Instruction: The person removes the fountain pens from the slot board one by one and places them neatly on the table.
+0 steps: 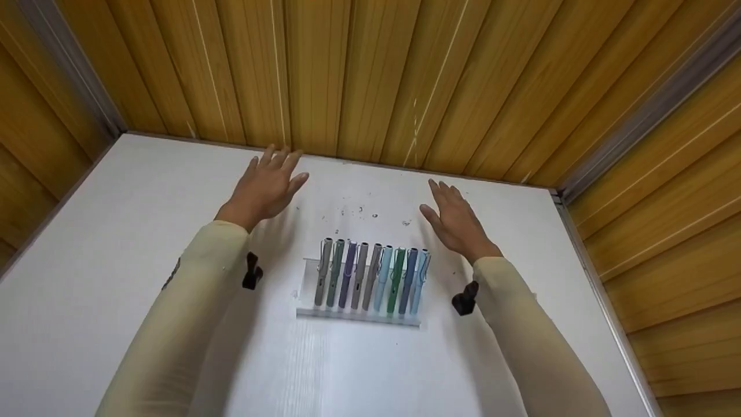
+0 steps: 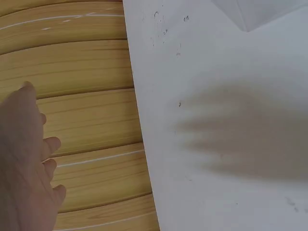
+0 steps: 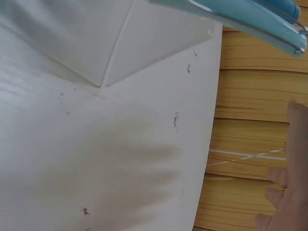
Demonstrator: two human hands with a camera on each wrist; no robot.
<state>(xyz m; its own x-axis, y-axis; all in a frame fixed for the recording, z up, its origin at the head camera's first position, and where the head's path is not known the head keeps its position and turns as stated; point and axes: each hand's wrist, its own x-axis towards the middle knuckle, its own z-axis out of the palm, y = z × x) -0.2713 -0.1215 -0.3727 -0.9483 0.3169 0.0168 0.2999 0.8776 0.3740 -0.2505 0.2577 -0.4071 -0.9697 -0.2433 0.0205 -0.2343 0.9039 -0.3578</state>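
Observation:
My left hand (image 1: pixel 264 186) hovers over the far left part of the white table, fingers extended and holding nothing. Opposite it, my right hand (image 1: pixel 455 222) is held over the table with straight fingers, also holding nothing. Between the forearms stands a clear display rack (image 1: pixel 359 317) with a row of several capped pens, among them a purple pen (image 1: pixel 348 275), a green pen (image 1: pixel 396 281) and a light blue pen (image 1: pixel 421 282). The right wrist view catches the end of a light blue pen (image 3: pixel 250 21) and a rack corner (image 3: pixel 103 82). Both hands are apart from the rack.
Wood-patterned panels (image 1: pixel 370 81) rise behind the white table (image 1: pixel 359 376) and along its sides. Dark marks (image 1: pixel 375 215) dot the surface beyond the rack. A black wrist mount (image 1: pixel 252 272) shows by the left sleeve, and another mount (image 1: pixel 465 299) by the right.

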